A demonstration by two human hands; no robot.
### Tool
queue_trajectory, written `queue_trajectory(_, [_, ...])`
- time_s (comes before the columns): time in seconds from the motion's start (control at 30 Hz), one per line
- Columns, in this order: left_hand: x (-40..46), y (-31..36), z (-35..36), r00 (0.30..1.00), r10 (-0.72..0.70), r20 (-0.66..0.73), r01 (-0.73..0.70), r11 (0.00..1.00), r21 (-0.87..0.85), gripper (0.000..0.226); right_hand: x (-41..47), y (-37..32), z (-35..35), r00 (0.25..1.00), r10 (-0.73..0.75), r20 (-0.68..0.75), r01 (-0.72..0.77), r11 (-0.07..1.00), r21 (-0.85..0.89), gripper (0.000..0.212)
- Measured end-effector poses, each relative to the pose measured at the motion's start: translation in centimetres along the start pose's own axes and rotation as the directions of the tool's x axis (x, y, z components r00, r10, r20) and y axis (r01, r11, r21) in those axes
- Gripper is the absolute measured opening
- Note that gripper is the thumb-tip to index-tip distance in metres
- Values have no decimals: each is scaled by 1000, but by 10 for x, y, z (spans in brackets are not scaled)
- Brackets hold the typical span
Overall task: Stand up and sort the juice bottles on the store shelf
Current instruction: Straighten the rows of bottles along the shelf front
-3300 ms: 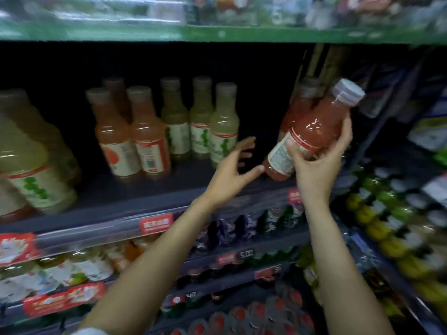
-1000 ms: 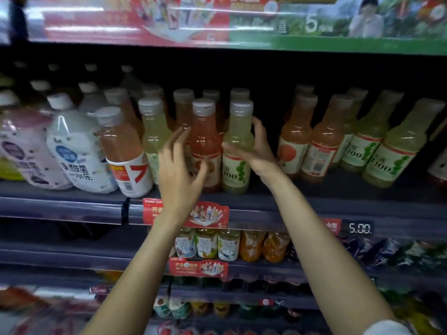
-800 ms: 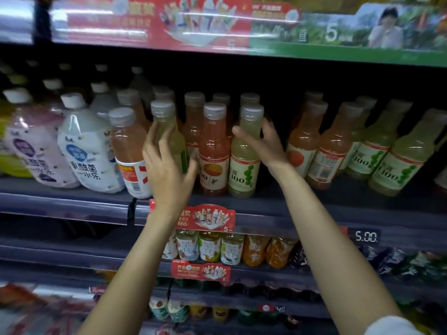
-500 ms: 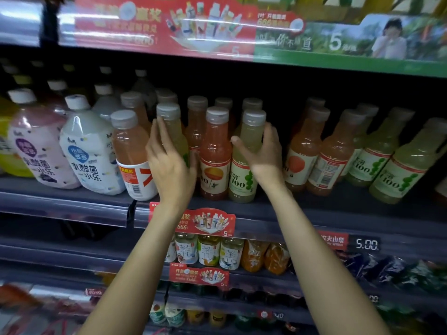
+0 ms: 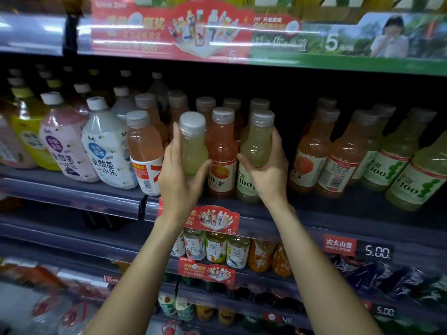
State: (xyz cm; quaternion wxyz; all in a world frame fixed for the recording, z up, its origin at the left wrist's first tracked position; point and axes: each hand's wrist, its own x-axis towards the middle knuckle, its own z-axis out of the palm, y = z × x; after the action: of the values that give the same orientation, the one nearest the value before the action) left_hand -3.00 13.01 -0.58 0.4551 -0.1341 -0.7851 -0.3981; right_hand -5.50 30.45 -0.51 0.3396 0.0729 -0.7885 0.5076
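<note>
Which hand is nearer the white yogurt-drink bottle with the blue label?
Left. The left hand grips a pale green bottle, with one orange bottle between it and the white bottle. The right hand, gripping another green bottle, is farther right.

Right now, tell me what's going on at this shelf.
A person is sorting juice bottles on a store shelf. The left hand grips one pale green bottle, and the right hand grips another green bottle. A red juice bottle stands upright between them. More orange and green bottles stand in a group to the right.
</note>
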Motion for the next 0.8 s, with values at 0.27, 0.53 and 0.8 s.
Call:
queue_trajectory(0.27, [-11, 87, 9, 939, 339, 56, -330, 935, -131, 73, -28, -11, -80, 976, 58, -210, -9, 974, 228, 73])
queue_trajectory(0.53, [-30, 174, 118, 952, 219, 212, -89, 865, -495, 88, -28, 29, -213, 891, 46, -452, -13, 997, 76, 81])
queue_trajectory(0.8, [-51, 224, 239, 940, -34, 340, 236, 785, -573, 86, -15, 75, -271, 846, 46, -531, -98, 993, -70, 78])
